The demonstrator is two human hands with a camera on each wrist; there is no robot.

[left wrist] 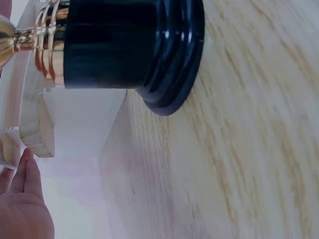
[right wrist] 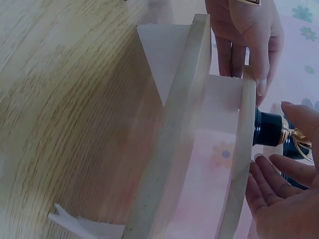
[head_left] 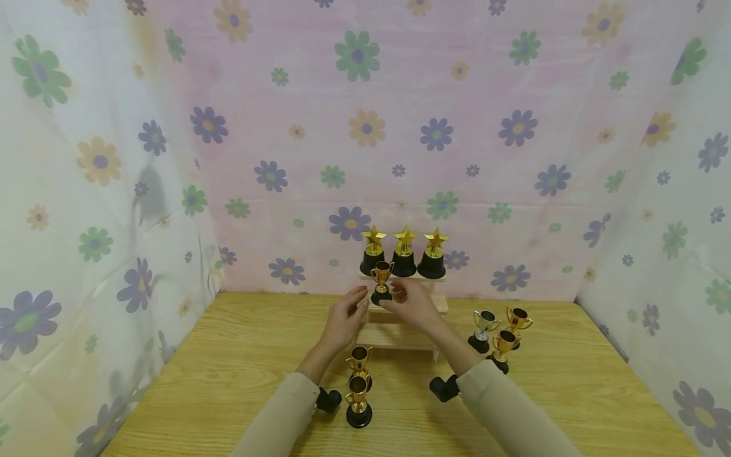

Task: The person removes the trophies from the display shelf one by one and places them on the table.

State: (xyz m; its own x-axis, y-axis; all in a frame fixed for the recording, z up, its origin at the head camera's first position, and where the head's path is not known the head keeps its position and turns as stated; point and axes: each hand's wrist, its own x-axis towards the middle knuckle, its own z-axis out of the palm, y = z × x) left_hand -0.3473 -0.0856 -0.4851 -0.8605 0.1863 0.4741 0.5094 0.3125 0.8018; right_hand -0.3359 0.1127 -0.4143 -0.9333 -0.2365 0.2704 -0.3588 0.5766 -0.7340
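Note:
A small gold cup trophy (head_left: 381, 277) with a black base stands on the middle step of a wooden step stand (head_left: 396, 334). Around it, thumb above and fingers below in the sideways right wrist view, is my right hand (head_left: 417, 309); a gap shows beside the trophy's black base (right wrist: 268, 129). My left hand (head_left: 344, 317) touches the stand's left end. Its fingers (left wrist: 31, 179) look straight in the left wrist view, and its thumb is hidden there. Along the top step stand three gold star trophies (head_left: 404, 252) on black bases.
Two gold cup trophies (head_left: 358, 398) stand on the table (head_left: 228, 374) in front of the stand, beside my left forearm. To the right are a silver cup trophy (head_left: 484, 325) and two gold cups (head_left: 505, 344). A flowered cloth (head_left: 308, 152) surrounds the table's back and sides.

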